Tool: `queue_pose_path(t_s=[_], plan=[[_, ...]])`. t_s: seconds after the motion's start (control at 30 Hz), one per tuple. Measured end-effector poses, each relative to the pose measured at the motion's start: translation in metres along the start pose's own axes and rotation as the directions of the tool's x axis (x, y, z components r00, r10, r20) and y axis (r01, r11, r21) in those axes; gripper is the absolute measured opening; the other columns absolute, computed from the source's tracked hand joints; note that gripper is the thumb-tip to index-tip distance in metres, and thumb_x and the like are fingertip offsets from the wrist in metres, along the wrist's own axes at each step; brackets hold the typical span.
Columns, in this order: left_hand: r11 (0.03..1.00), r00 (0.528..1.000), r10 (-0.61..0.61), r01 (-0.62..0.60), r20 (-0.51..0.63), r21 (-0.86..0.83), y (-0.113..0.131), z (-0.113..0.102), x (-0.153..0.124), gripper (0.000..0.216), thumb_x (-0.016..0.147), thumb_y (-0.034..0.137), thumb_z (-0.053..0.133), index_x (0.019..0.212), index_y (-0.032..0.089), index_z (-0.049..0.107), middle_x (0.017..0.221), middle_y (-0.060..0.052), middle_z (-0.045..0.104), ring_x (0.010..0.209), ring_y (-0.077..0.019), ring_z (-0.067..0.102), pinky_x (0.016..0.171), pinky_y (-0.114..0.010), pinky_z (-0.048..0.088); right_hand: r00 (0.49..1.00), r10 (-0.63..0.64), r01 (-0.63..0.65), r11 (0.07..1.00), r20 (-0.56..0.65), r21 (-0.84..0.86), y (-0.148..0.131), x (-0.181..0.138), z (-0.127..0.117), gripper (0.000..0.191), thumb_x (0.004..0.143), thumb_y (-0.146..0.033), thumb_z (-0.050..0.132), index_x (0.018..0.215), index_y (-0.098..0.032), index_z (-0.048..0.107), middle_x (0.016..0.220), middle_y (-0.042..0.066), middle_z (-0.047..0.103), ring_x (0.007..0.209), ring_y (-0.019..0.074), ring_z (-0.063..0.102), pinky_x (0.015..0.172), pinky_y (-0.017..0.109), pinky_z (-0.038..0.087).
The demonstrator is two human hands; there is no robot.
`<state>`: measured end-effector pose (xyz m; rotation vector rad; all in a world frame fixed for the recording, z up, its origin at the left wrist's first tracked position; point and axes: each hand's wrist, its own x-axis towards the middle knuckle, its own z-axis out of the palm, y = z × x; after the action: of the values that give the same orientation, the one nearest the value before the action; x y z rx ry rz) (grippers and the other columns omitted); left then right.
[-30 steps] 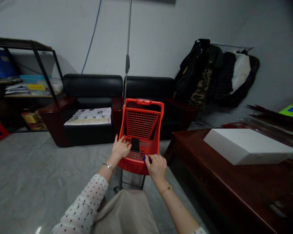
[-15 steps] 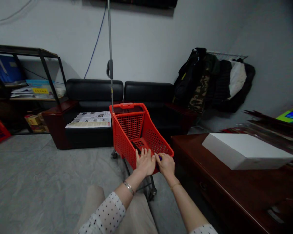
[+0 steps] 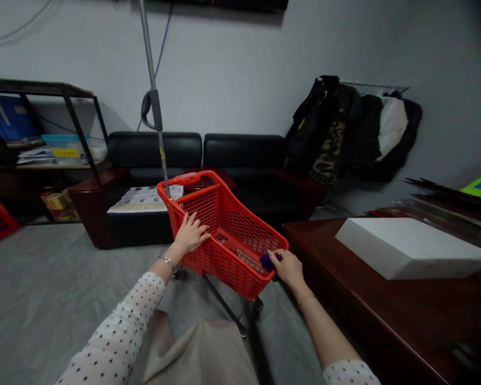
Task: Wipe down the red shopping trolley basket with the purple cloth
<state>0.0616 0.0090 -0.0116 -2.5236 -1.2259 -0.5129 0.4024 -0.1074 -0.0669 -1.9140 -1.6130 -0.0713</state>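
A red plastic shopping cart (image 3: 240,270) stands right in front of me, turned at an angle, on dark metal legs with wheels. My left hand (image 3: 191,233) is at its near side rim, fingers spread, holding nothing. At the front corner of the basket, my right hand (image 3: 286,267) is closed around a bunched purple cloth (image 3: 268,261) against the rim. Part of the cloth is hidden by my fingers. A grey metal pole (image 3: 147,45) with a looped handle rises from the cart's handle end.
Behind the cart are black sofas (image 3: 244,144) with newspapers (image 3: 138,199) on one seat. On the right, a dark wooden table (image 3: 316,235) carries a white box (image 3: 409,240). Shelves (image 3: 66,101) stand at the left; coats (image 3: 344,128) hang at the back right.
The cart has swung round, its handle end and pole moving left. My left hand has moved left along the rim, away from my right hand. More of the purple cloth shows.
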Motion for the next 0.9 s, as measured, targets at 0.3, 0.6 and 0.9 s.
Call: queue_pose_path(t_s=[0.3, 0.6, 0.9], plan=[[0.987, 0.994, -0.099, 0.105, -0.053, 0.123, 0.036, -0.010, -0.020, 0.034, 0.094, 0.051, 0.052, 0.107, 0.023, 0.067, 0.101, -0.009, 0.063, 0.109, -0.0266, 0.054, 0.120, -0.053, 0.019, 0.964, 0.135, -0.189, 0.953, -0.229, -0.236, -0.049, -0.039, 0.001, 0.051, 0.098, -0.045, 0.035, 0.078, -0.018, 0.073, 0.072, 0.012, 0.070, 0.062, 0.0193, 0.060, 0.059, 0.030, 0.033], [0.991, 0.988, -0.112, 0.119, -0.107, 0.058, 0.083, -0.009, -0.026, 0.038, 0.100, 0.047, 0.037, 0.099, 0.024, 0.067, 0.096, -0.007, 0.064, 0.100, -0.0243, 0.057, 0.119, -0.052, 0.021, 0.970, -0.036, -0.027, 0.967, -0.241, -0.253, -0.133, -0.017, 0.015, 0.048, 0.101, -0.039, 0.035, 0.082, -0.015, 0.071, 0.077, 0.013, 0.071, 0.067, 0.0174, 0.061, 0.063, 0.030, 0.033], [0.992, 0.989, -0.106, 0.112, -0.102, 0.055, 0.059, -0.026, -0.039, 0.037, 0.101, 0.041, 0.036, 0.121, 0.027, 0.064, 0.114, -0.008, 0.066, 0.120, -0.0280, 0.051, 0.119, -0.052, 0.017, 0.991, 0.040, -0.076, 0.953, -0.129, -0.294, -0.081, -0.008, -0.001, 0.039, 0.096, -0.046, 0.045, 0.098, -0.019, 0.074, 0.088, 0.011, 0.072, 0.079, 0.0210, 0.063, 0.071, 0.033, 0.033]])
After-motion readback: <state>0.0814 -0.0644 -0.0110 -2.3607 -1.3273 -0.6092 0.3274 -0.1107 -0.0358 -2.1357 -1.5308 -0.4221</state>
